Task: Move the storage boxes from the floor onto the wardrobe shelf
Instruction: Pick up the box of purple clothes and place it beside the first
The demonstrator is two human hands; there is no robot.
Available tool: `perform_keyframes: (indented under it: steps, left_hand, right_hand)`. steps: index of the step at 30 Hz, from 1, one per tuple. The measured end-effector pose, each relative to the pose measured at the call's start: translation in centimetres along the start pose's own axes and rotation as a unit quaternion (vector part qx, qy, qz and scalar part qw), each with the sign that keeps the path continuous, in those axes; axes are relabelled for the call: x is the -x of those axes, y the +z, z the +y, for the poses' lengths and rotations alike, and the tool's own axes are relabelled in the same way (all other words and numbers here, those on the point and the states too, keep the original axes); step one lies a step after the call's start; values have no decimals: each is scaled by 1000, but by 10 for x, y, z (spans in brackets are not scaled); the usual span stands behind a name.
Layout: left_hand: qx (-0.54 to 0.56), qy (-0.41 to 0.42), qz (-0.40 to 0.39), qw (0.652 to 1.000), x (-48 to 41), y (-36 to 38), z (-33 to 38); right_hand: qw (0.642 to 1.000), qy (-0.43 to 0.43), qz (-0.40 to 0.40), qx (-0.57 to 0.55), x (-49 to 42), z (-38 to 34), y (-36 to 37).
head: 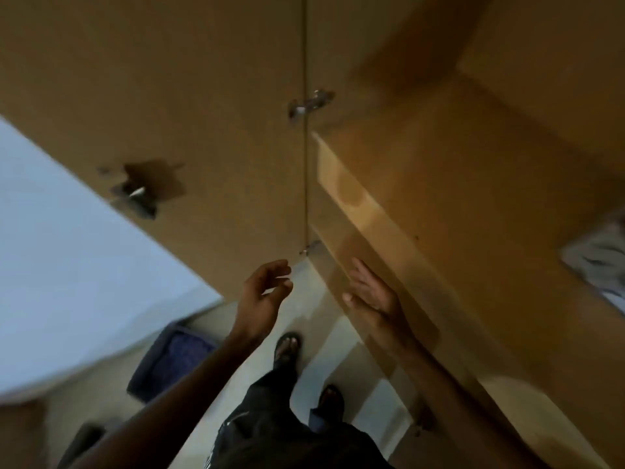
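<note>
A dark blue storage box [172,360] with a bluish fabric inside sits on the pale floor at lower left. The brown wardrobe shelf [456,204] runs diagonally on the right, its front edge lit. My left hand [263,296] hangs in the air with its fingers loosely curled and holds nothing. My right hand [372,292] lies flat, fingers spread, against the shelf's front edge. Neither hand touches the box.
An open wardrobe door [169,113] with a hinge [311,103] and a damaged patch [148,187] fills the upper left. Folded grey cloth [598,258] lies on the shelf at right. A white bed or wall surface [67,265] is at left. My sandalled feet stand below.
</note>
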State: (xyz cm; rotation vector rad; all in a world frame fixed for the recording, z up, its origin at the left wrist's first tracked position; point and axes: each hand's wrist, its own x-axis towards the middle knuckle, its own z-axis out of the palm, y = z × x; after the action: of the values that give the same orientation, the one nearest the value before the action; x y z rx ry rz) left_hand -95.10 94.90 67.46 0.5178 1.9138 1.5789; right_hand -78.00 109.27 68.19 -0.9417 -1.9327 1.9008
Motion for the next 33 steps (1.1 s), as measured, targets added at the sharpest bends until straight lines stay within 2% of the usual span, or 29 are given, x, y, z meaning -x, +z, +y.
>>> perform_keyframes:
  steps: [1,6,10,15,20,24,30,33]
  left_hand:
    - [-3,-7,14,1000,8,-7,-5]
    - [25,-56,172,983,93,-70,-44]
    - [59,-80,287,953,158,-121,-64]
    - [78,-87,392,912,233,-178,-87]
    - [77,-117,445,884,286,-228,-117]
    - [62,-149,457,875,303,-265,-143]
    - [47,-235,441,865,279,-306,-196]
    - [43,-280,432,856,250,-325,-234]
  right_hand:
    - [1000,-1,-10,10,-3,3,5]
    - [983,10,-172,60,-2,12,76]
    - [953,3,-287,99,10,11,145]
    - [918,-12,-376,124,33,7,233]
    - [897,-15,-416,146,63,15,312]
    - [887,-11,-429,171,72,38,364]
    - [869,25,-436,233,36,78,427]
    - [847,35,-451,280,-2,112,455]
